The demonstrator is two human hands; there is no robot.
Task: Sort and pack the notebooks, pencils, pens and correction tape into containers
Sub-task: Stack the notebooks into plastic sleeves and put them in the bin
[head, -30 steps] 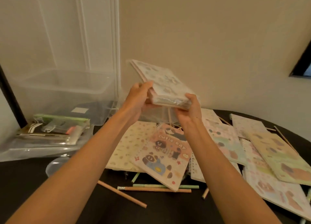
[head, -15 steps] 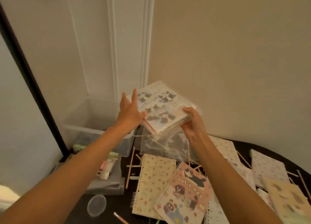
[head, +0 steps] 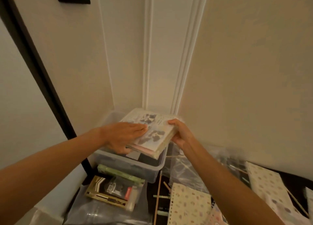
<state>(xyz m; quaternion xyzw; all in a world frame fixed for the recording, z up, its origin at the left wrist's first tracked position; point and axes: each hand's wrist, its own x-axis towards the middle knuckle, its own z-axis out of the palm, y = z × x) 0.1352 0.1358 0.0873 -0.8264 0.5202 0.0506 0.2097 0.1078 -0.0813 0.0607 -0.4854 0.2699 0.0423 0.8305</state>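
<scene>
A stack of small notebooks (head: 153,133) with animal prints on the top cover hangs over a clear plastic bin (head: 130,165) in the wall corner. My left hand (head: 123,135) lies flat on the stack's top left side, fingers straight, with the thumb under its edge. My right hand (head: 180,131) grips the stack's right end, thumb on top and fingers underneath. The bin's inside is mostly hidden by the stack.
In front of the bin lies a clear lid or tray (head: 108,207) carrying packaged pens (head: 111,193) and a green box (head: 121,174). Spotted spiral notebooks (head: 189,206), crumpled plastic wrap (head: 186,172) and loose pencils (head: 158,194) cover the dark table at right.
Both hands carried the notebook stack left and down, from above the table to over the clear bin. My left hand went from raised fingers to lying flat on the stack.
</scene>
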